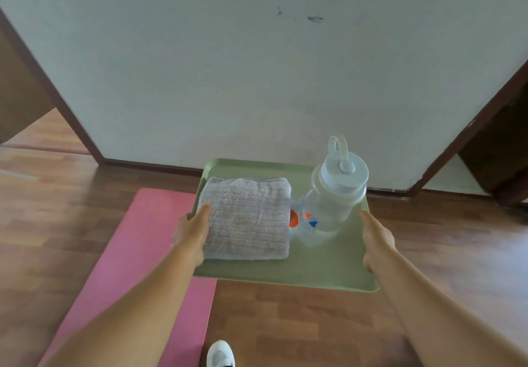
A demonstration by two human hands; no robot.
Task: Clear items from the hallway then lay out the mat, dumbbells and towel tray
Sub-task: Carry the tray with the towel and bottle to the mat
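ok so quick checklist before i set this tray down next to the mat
1. Grip: left hand and right hand hold opposite edges of the tray: ok
2. Towel folded, lying flat on the tray: ok
3. Bottle upright, lid on: ok
4. How full the bottle is: cannot tell
5. Mat laid out on the floor, to the left: ok
6. Floor directly under the tray: hidden, cannot tell
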